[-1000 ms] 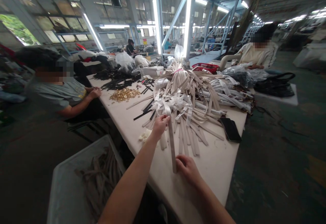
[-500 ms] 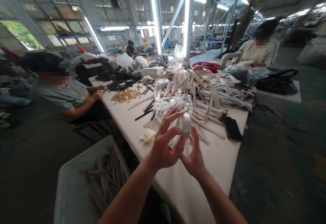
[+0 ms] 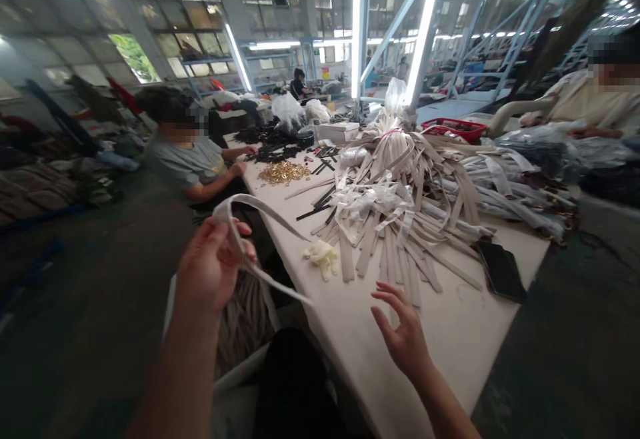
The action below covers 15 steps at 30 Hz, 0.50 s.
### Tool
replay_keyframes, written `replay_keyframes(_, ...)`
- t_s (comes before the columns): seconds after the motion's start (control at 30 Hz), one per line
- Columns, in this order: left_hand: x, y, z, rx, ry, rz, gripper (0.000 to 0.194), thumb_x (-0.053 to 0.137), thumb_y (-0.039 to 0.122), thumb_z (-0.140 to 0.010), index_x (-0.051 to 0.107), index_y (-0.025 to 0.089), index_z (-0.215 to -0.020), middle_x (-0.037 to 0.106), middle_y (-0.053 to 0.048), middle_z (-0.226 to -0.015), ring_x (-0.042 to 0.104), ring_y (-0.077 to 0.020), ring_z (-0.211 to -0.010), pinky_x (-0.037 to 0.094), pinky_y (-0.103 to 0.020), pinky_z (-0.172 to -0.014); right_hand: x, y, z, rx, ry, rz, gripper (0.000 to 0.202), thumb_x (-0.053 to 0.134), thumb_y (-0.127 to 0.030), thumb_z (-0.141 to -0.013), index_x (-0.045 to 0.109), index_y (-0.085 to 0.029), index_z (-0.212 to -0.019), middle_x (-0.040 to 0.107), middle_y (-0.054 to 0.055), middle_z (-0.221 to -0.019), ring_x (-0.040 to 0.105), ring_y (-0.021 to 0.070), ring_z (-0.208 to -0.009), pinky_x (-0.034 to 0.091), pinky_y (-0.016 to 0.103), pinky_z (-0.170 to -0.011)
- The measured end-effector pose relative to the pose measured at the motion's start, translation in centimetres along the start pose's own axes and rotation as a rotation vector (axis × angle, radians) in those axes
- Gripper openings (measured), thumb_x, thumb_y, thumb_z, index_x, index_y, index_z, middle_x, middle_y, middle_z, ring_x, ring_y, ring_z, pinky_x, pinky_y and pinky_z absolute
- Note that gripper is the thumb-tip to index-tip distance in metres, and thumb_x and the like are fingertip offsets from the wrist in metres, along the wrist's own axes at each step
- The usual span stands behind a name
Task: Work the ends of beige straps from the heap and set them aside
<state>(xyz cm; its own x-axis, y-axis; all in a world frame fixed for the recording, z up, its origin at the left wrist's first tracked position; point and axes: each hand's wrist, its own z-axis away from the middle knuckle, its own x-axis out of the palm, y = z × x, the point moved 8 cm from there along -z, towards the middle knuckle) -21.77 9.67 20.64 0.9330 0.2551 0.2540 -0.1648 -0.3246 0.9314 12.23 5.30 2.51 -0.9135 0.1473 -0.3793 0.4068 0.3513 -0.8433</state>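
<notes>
My left hand (image 3: 204, 267) is closed around a pale grey strap (image 3: 267, 208), at the left of the table and above a bin. The strap loops over my fingers, and its two ends reach out to the right. My right hand (image 3: 404, 334) is over the near part of the table (image 3: 360, 339), fingers apart, holding nothing. Just beyond it lie the ends of many flat grey-beige straps (image 3: 387, 256), spread out from a tied bundle. Crumpled clear plastic wrap (image 3: 367, 202) covers part of them. Left of those ends is a crumpled cream-coloured glove (image 3: 323, 258).
Below my left hand stands a pale bin (image 3: 270, 302) with more straps. Gold metal pieces (image 3: 284, 172), black strips (image 3: 315, 212), a red basket (image 3: 455, 129) and a dark phone (image 3: 501, 270) are on the table. One person (image 3: 185, 162) sits at the left, another (image 3: 590, 106) at the right.
My hands have parted from around a pale rolled band. My left hand has moved left and holds a looped strap; my right hand is now open and lower. The view has turned left.
</notes>
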Motion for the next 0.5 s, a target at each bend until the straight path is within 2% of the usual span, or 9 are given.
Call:
replay_keyframes(0.03, -3.1, 0.0, -0.5, -0.024, 0.032, -0.036, 0.017, 0.064, 0.032, -0.085, 0.061, 0.019, -0.095, 0.067, -0.001, -0.079, 0.058, -0.0135, -0.049, 0.049, -0.026, -0.045, 0.4, 1.0, 0.3, 0.027, -0.012, -0.008, 0.023, 0.058, -0.038, -0.093, 0.07, -0.023, -0.106, 0.062, 0.012, -0.127, 0.058, 0.031, -0.119, 0.046, 0.05, -0.104)
replay_keyframes(0.1, -9.1, -1.3, -1.7, -0.116, 0.089, -0.111, 0.02, 0.064, 0.028, -0.084, 0.062, 0.016, -0.099, 0.065, 0.0, -0.071, 0.053, -0.0114, -0.044, 0.043, -0.022, -0.042, 1.3, 2.9, 1.0, 0.083, -0.034, -0.029, 0.025, 0.055, -0.039, -0.094, 0.07, -0.022, -0.105, 0.065, 0.013, -0.121, 0.062, 0.03, -0.113, 0.049, 0.049, -0.1)
replay_keyframes(0.2, -18.0, -5.2, -3.9, -0.245, 0.264, -0.22, 0.019, 0.061, 0.024, -0.083, 0.062, 0.013, -0.099, 0.061, 0.001, -0.063, 0.046, -0.0084, -0.039, 0.036, -0.018, -0.039, 3.0, 5.1, 1.7, 0.142, -0.086, -0.025, 0.029, 0.053, -0.041, -0.095, 0.07, -0.02, -0.105, 0.068, 0.013, -0.117, 0.063, 0.0294, -0.109, 0.05, 0.048, -0.099)
replay_keyframes(0.27, -22.9, -8.3, -5.6, -0.35, 0.351, -0.306, 0.015, 0.058, 0.018, -0.083, 0.061, 0.011, -0.096, 0.059, 0.002, -0.06, 0.042, -0.0067, -0.036, 0.032, -0.016, -0.039, 3.9, 6.1, 2.1, 0.16, -0.123, 0.009, 0.029, 0.052, -0.041, -0.095, 0.07, -0.02, -0.105, 0.068, 0.013, -0.115, 0.063, 0.0296, -0.11, 0.049, 0.049, -0.1)
replay_keyframes(0.37, -28.4, -11.6, -8.3, -0.497, 0.43, -0.429, 0.009, 0.054, 0.01, -0.083, 0.059, 0.009, -0.09, 0.057, 0.002, -0.056, 0.038, -0.0062, -0.034, 0.029, -0.015, -0.039, 4.6, 6.8, 2.4, 0.164, -0.146, 0.068, 0.029, 0.051, -0.041, -0.094, 0.07, -0.022, -0.105, 0.069, 0.011, -0.116, 0.062, 0.0296, -0.112, 0.047, 0.049, -0.102)
replay_keyframes(0.43, -31.0, -12.4, -10.0, -0.524, 0.467, -0.473, 0.007, 0.053, 0.007, -0.081, 0.057, 0.007, -0.086, 0.055, 0.002, -0.054, 0.036, -0.0062, -0.034, 0.027, -0.015, -0.04, 4.9, 7.0, 2.5, 0.158, -0.147, 0.106, 0.03, 0.051, -0.041, -0.094, 0.071, -0.022, -0.105, 0.069, 0.011, -0.116, 0.064, 0.0296, -0.111, 0.048, 0.048, -0.102)
replay_keyframes(0.5, -33.1, -12.4, -11.3, -0.492, 0.49, -0.478, 0.005, 0.053, 0.006, -0.079, 0.056, 0.007, -0.083, 0.053, 0.003, -0.052, 0.034, -0.0059, -0.034, 0.026, -0.014, -0.04, 5.1, 7.1, 2.6, 0.153, -0.146, 0.144, 0.03, 0.052, -0.042, -0.093, 0.072, -0.023, -0.103, 0.07, 0.01, -0.116, 0.065, 0.0298, -0.109, 0.05, 0.046, -0.1)
